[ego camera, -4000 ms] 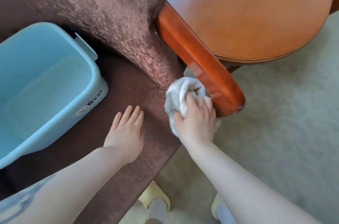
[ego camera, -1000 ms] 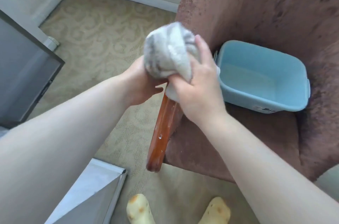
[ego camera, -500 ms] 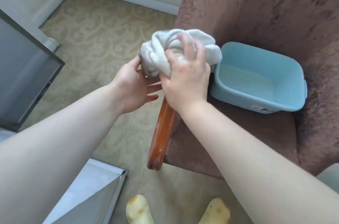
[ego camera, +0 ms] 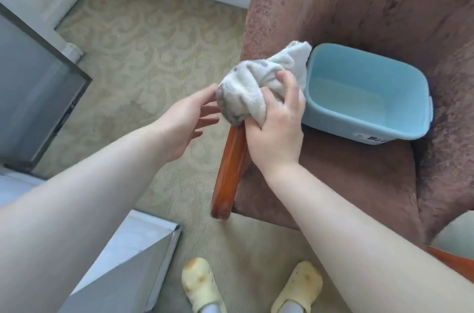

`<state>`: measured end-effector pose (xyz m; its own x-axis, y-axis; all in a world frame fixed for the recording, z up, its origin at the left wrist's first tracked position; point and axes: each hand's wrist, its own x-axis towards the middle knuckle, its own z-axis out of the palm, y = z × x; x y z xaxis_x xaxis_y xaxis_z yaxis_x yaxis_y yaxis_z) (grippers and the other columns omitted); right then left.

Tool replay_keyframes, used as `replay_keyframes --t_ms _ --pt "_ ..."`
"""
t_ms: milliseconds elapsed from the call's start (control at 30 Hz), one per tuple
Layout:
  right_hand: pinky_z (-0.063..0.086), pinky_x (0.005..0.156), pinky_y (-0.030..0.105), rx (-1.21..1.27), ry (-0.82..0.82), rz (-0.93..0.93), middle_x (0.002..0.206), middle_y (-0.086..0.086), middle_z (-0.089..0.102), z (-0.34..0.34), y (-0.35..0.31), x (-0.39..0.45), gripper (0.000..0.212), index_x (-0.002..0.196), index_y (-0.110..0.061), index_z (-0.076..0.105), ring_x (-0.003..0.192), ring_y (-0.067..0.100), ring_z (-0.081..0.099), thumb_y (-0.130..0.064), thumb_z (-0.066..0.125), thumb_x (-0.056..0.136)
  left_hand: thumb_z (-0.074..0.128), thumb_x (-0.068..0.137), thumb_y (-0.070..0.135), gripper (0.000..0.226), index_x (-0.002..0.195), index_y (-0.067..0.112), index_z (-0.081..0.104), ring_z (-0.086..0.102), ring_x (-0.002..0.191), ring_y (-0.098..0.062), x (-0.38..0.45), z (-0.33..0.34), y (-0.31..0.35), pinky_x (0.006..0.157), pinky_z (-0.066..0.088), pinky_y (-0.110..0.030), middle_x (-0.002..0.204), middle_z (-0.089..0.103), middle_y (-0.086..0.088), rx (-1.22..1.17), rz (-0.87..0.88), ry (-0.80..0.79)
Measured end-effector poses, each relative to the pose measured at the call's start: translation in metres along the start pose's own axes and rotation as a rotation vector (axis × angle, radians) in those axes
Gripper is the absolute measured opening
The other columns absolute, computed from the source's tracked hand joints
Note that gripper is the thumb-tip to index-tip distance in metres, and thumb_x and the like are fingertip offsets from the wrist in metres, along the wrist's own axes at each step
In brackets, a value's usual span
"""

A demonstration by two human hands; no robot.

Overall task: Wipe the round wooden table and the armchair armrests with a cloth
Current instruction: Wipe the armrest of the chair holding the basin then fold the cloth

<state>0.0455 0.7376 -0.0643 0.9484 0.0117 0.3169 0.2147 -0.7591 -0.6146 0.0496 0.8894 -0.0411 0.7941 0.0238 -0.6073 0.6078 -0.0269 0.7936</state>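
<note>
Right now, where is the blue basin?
In the head view the blue basin sits right of centre on the brown armchair seat, just right of the cloth bunched in the right hand.

Basin sits on the armchair seat; armrest left of it; cloth above armrest.
</note>
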Motion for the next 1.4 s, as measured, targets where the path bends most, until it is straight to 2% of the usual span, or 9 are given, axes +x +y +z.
replay_keyframes --t_ms 167,267,367,500,600,733,1067,1267,1400 --pt "0.040 0.102 0.042 0.127 -0.070 -0.254 0.133 0.007 0.047 0.023 -0.003 -0.149 0.014 0.089 -0.021 0.060 0.133 0.034 0.034 -0.019 0.060 0.076 0.043 0.090 0.056 0.043 0.126 0.036 0.056 0.062 0.109 -0.008 -0.004 0.012 0.001 0.105 0.036 -0.041 0.122 0.063 0.014 0.070 0.037 -0.112" --pt "0.049 0.091 0.035 0.103 -0.259 -0.377 0.122 0.001 0.048 0.021 0.040 -0.216 0.012 0.078 -0.022 0.063 0.124 0.030 0.043 -0.014 0.065 0.069 0.049 0.091 0.050 0.050 0.139 0.037 0.041 0.055 0.100 0.014 -0.005 0.027 -0.010 0.087 0.041 -0.012 0.122 0.053 0.026 0.200 0.163 -0.120" --pt "0.052 0.079 0.033 -0.096 -0.478 0.115 0.122 0.000 0.049 0.012 0.085 -0.227 0.035 0.096 -0.022 0.067 0.111 0.029 0.057 -0.004 0.063 0.067 0.049 0.095 0.040 0.070 0.150 0.036 0.006 0.042 0.128 0.002 -0.001 0.038 -0.028 0.106 0.037 -0.018 0.146 0.036 0.015 0.426 0.258 -0.093" --pt "0.044 0.062 0.026 -0.016 0.039 0.528 0.119 -0.018 0.039 0.002 0.109 -0.158 0.029 0.107 -0.027 0.050 0.094 0.022 0.060 -0.025 0.042 0.079 0.038 0.099 0.033 0.077 0.144 0.039 -0.024 0.012 0.147 -0.015 0.004 0.046 -0.048 0.120 0.012 -0.044 0.161 0.000 0.006 0.585 0.294 -0.079" --pt "0.045 0.082 0.030 0.005 0.152 0.411 0.140 -0.006 0.040 0.029 0.103 -0.107 0.039 0.124 -0.026 0.047 0.122 0.022 0.047 -0.027 0.045 0.085 0.038 0.100 0.030 0.075 0.146 0.036 -0.021 0.005 0.147 -0.010 0.006 0.050 -0.052 0.120 0.009 -0.042 0.160 -0.006 0.006 0.553 0.348 -0.022" --pt "0.031 0.105 0.055 -0.458 -0.580 0.086 0.161 0.005 0.010 0.083 0.092 -0.145 0.050 0.137 -0.022 0.044 0.142 0.036 0.016 -0.008 0.048 0.089 0.036 0.098 0.032 0.071 0.149 0.033 -0.013 0.004 0.148 -0.016 -0.001 0.059 -0.059 0.116 0.013 -0.054 0.162 -0.005 0.004 0.776 0.458 0.228" --pt "0.038 0.098 0.063 -0.828 -0.949 -1.010 0.146 0.003 0.039 0.006 0.175 -0.107 0.045 0.125 -0.020 0.060 0.136 0.039 0.035 -0.014 0.062 0.080 0.033 0.097 0.038 0.067 0.147 0.043 -0.012 0.003 0.148 -0.020 -0.003 0.063 -0.061 0.114 0.006 -0.060 0.161 -0.007 0.006 0.818 0.431 0.257" --pt "0.037 0.105 0.056 -0.505 -0.465 0.155 0.147 0.015 0.043 0.052 0.119 -0.145 0.059 0.125 -0.015 0.060 0.134 0.037 0.039 -0.007 0.071 0.067 0.033 0.096 0.039 0.067 0.145 0.047 -0.013 0.001 0.148 -0.017 0.001 0.060 -0.059 0.114 0.002 -0.061 0.161 -0.008 0.010 0.778 0.414 0.236" --pt "0.051 0.094 0.035 -0.494 -0.869 -0.182 0.102 -0.006 0.072 0.061 0.099 -0.213 0.043 0.101 -0.027 0.075 0.100 0.015 0.067 -0.030 0.085 0.059 0.033 0.097 0.038 0.069 0.144 0.049 -0.015 -0.003 0.148 -0.013 -0.002 0.060 -0.061 0.114 0.001 -0.061 0.161 -0.008 0.012 0.782 0.424 0.197"
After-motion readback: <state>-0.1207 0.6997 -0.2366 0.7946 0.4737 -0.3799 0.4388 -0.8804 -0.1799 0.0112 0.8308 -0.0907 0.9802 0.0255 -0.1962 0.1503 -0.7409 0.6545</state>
